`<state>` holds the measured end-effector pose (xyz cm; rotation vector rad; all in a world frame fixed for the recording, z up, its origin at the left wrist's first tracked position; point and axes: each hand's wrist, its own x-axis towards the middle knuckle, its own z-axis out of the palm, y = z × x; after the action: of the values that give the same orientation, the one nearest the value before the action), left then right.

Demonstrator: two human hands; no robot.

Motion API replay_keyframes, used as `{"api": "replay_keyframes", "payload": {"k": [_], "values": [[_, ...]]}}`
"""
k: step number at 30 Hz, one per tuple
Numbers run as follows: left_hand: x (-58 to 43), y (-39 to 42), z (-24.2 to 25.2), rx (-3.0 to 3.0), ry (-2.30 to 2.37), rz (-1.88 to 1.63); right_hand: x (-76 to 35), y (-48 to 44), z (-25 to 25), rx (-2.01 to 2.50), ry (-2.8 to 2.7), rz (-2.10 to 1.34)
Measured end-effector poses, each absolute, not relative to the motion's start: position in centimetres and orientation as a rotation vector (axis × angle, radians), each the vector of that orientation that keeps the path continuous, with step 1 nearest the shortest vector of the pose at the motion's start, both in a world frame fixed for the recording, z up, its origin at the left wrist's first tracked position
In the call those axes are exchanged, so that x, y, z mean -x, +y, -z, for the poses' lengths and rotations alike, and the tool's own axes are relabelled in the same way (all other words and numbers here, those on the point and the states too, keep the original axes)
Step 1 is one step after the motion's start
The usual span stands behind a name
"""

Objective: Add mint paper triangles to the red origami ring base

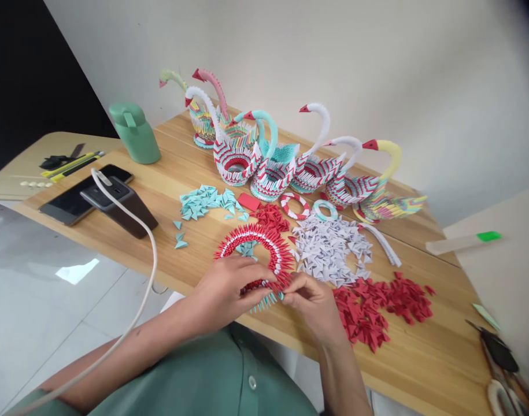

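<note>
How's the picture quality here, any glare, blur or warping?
Head view: soft even light; left hand, right hand and paper ring sharp; a glare patch on the floor at left; scissors at the right edge blur; the wide lens bows the table edge.

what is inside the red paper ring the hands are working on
A few teal folded pieces lie on the bare table inside the red ring. The left hand covers the near part of its opening.
</note>
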<state>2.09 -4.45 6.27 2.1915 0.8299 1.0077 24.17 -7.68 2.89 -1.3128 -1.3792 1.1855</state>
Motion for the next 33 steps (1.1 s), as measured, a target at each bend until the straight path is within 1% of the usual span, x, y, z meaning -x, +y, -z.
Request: {"api": "replay_keyframes", "payload": {"k": [11,23,29,33], "values": [[-1.9,-3.7,-6.6,-2.13,0.839,-0.866,-24.1,-7.1,-3.3,1.28,-1.396,-1.183],[-1.8,-3.3,-6.9,-2.002,0.799,-0.8,-24.2,-7.1,-3.2,1.275,-1.384,-1.223],[-1.9,-3.3,-6.8,-2.029,0.814,-0.808,-24.1,-7.2,-3.0,1.298,-1.381,-1.222],[-2.3,-3.5,-6.5,-2.158,0.903,-0.893,-24.1,-7.4,-2.7,1.355,-1.359,-1.209]]}}
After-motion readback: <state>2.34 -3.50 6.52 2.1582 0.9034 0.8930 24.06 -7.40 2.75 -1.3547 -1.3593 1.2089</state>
